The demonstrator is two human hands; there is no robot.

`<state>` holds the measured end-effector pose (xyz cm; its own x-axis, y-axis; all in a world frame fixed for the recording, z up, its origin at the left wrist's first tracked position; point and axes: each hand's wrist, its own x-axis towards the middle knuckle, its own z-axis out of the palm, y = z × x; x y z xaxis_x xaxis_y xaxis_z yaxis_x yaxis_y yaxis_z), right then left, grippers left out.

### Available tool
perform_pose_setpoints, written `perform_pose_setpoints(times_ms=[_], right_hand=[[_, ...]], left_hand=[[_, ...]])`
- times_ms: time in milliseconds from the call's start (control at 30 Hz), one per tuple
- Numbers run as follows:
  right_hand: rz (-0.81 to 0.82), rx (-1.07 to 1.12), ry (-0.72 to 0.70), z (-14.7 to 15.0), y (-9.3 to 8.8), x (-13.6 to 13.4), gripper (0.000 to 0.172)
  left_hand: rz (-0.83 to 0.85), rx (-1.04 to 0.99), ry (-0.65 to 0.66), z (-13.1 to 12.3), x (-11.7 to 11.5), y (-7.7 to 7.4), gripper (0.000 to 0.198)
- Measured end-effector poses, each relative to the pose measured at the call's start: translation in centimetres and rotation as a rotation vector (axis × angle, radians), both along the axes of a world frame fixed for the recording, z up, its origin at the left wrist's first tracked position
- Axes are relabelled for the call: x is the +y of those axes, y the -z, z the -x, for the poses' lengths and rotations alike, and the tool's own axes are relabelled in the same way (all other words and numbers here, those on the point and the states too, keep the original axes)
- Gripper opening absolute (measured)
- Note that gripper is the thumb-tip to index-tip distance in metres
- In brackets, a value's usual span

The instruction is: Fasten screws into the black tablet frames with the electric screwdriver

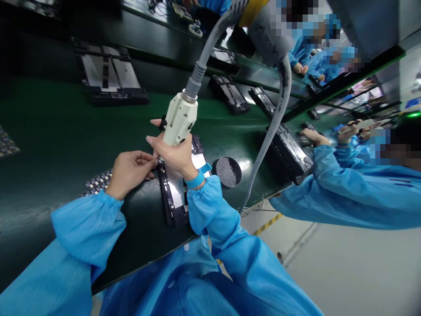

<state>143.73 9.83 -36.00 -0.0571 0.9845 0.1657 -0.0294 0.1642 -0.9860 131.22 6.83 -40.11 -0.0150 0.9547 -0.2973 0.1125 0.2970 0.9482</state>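
Lower end of cream-white plastic handheld tool (180,116) mostly hidden by right hand (176,153); left hand's (130,173) pinch possibly holds something, too small to tell. Same right wrist covers part of black-and-silver rectangular device (174,188). Speckled dark flat sheet (7,142) cut by left edge. Co-worker's blue fabric sleeve (355,197) cut at right.

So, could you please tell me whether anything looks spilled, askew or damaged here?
Nothing stands out: the right hand holds the white tool, its tip by the device; the round black dish sits upright, with no visible spill around it. Fine damage is too small to tell.
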Motion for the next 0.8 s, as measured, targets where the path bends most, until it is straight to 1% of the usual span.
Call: perform_pose_setpoints(times_ms=[133,233,333,467,567,700,800], right_hand=[[-0.043,0.003,-0.014,-0.2,0.4,0.1,0.031],[-0.095,-0.015,-0.046,-0.3,0.4,-0.1,0.028],[-0.124,-0.058,-0.047,-0.3,0.3,-0.3,0.025],[-0.084,-0.129,-0.060,-0.3,0.1,-0.5,0.030],[-0.109,-0.143,-0.090,-0.5,0.2,-0.4,0.029],[-0.112,-0.138,-0.117,-0.6,0.6,-0.1,0.028],[-0.147,-0.097,-0.110,-0.7,0.7,0.0,0.026]], left_hand=[[0.000,-0.002,0.007,-0.2,0.0,-0.3,0.016],[0.005,0.001,-0.015,-0.1,0.1,-0.5,0.013],[0.002,0.025,-0.073,0.7,0.2,-0.6,0.014],[-0.035,0.067,-0.170,2.3,0.0,-0.6,0.021],[-0.091,0.087,-0.227,3.1,-0.5,-0.6,0.028],[-0.134,0.092,-0.222,3.2,-1.4,-1.0,0.029],[-0.180,0.113,-0.197,2.9,-2.4,-1.6,0.024]])
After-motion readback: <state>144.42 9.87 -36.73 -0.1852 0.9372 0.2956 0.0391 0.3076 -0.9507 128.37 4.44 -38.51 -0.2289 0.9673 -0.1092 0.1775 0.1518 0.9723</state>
